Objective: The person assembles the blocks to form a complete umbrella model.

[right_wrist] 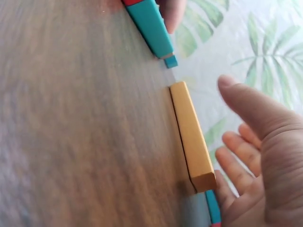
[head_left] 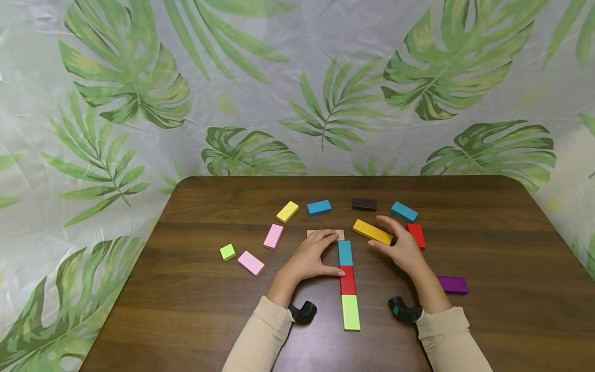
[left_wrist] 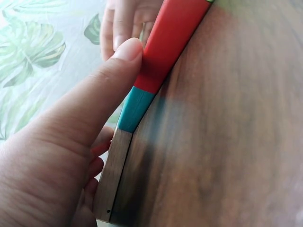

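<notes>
Orange block [head_left: 372, 232] was laid flat on bench [head_left: 186, 310], long axis slanted far-left to near-right, near end toward right palm. Right hand [head_left: 401, 250] was nearer: fingers spread wide around that end, nothing gripped, contact can't be told. Left hand [head_left: 309, 258] was also held wide, thumb by red block [head_left: 347, 280], fingers by wood block [left_wrist: 113, 175].

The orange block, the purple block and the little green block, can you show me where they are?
Orange block [head_left: 371, 232]: head view, middle of its top face.
Purple block [head_left: 453, 284]: head view, its visible top face.
Little green block [head_left: 227, 251]: head view, its top face.
</notes>
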`<act>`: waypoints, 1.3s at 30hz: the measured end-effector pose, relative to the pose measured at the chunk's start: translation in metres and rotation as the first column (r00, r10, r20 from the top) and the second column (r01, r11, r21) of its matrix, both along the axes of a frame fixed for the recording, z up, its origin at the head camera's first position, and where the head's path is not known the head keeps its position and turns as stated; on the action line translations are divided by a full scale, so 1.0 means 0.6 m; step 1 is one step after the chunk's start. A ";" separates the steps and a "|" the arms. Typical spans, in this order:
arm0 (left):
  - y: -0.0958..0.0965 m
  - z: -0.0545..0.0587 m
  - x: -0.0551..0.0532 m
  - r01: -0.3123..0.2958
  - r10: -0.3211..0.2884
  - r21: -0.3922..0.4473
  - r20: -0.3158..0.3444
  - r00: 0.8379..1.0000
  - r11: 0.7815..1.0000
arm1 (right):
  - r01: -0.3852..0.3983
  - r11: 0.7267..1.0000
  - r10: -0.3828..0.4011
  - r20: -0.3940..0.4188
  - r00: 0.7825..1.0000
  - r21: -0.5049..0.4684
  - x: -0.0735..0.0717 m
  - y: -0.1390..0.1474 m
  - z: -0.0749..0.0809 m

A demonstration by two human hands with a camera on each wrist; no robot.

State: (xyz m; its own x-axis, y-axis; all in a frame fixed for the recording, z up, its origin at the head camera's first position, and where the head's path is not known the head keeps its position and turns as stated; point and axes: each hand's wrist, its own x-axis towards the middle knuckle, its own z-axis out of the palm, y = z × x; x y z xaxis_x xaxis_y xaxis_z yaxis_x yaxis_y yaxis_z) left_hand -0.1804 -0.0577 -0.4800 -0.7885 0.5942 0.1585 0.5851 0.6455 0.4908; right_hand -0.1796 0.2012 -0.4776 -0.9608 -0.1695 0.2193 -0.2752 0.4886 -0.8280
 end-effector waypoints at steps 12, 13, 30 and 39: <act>0.000 0.001 0.000 0.005 -0.005 0.001 -0.006 1.000 1.000 | 0.014 0.998 -0.018 0.057 0.998 0.067 -0.004 0.005 -0.015; -0.001 0.000 0.000 0.005 -0.005 0.000 -0.007 1.000 1.000 | 0.015 0.997 -0.019 0.052 0.998 0.079 -0.005 0.005 -0.016; 0.000 0.001 -0.001 -0.001 0.001 -0.001 0.001 1.000 1.000 | 0.047 0.978 -0.055 0.034 0.998 0.203 -0.011 -0.001 -0.014; 0.000 0.001 0.000 -0.002 0.002 -0.003 0.001 1.000 1.000 | 0.020 0.984 -0.015 -0.025 1.000 0.180 -0.012 -0.003 -0.015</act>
